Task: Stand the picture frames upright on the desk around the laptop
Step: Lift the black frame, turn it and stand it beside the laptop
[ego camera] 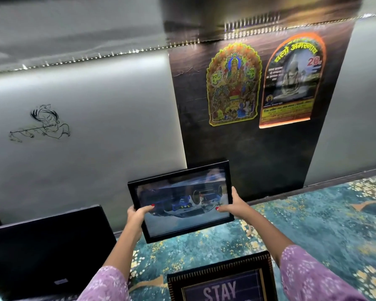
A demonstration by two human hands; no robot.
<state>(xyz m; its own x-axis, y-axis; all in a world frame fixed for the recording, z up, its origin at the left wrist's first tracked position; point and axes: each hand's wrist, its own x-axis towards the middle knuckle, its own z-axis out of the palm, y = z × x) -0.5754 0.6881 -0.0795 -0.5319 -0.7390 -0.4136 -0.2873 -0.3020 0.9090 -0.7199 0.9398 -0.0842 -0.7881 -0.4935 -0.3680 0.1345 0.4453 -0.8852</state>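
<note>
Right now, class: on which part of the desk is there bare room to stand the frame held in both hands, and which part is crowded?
Free: the patterned desk top right of the held frame, up to the dark wall panel. A smaller patch lies between that frame and the STAY frame. Crowded: the left, filled by the laptop, and the near edge.

"STAY" frame [223,281] and laptop [46,253], edge-cropped.

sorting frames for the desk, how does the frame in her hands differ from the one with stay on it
The held frame has a plain black border and a glossy photo; the STAY frame has a patterned, gold-flecked border and white lettering. The held frame is gripped by the left hand and right hand; nobody touches the STAY frame. Both are dark rectangles.
</note>
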